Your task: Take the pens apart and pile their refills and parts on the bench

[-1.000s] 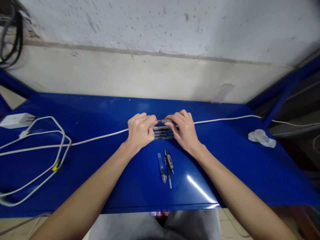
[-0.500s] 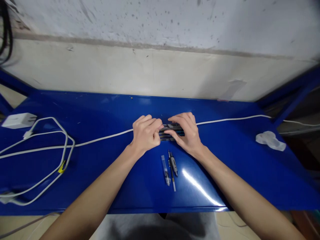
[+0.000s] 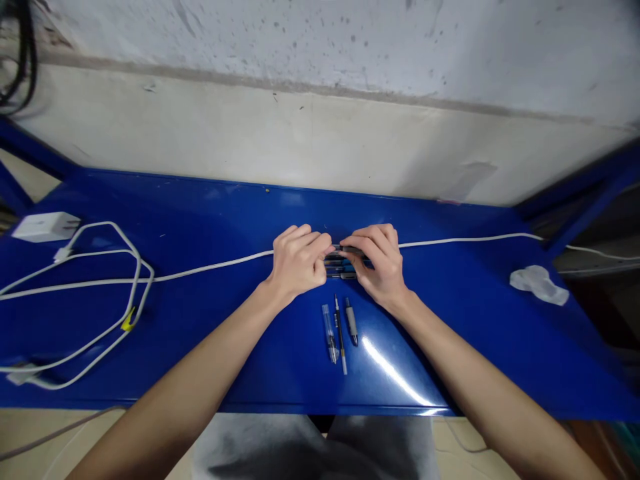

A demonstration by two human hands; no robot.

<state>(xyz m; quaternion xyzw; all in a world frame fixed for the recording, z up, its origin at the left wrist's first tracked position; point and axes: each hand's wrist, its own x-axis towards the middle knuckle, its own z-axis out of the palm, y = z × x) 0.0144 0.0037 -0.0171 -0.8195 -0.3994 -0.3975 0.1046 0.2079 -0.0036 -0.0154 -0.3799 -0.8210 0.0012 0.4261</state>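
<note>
Now closing with the right grip [image 3: 377, 263] on a dark pen [image 3: 353, 250], thumb against fingertips, after standing open around it half a second ago. Curled tight with the left grip [image 3: 300, 261], by the look of it clamped on that pen's left end, itself hidden in the fingers. Held between both hands with that pen, along the far side of a row of pens [image 3: 341, 275] on the blue desk [image 3: 280, 373]. Likely meaning a firmer, two-ended hold than before.

Also changed nearer the body: a wider gap between the grey pen barrel [image 3: 352, 321] and the ink refill [image 3: 341, 333], nearly touching earlier. Probably simpler now to tell apart. Just left of the refill, a clear plastic pen tube [image 3: 329, 333].

As for materials: glossy painted metal-looking desk with a bright streak of light; tapered, matt-looking barrel; thin, straight refill, pale at the near end; smooth white cable [image 3: 215, 268] looping leftward near a boxy charger [image 3: 47, 227]; crumpled, translucent wrapper [image 3: 539, 285] far right.
</note>
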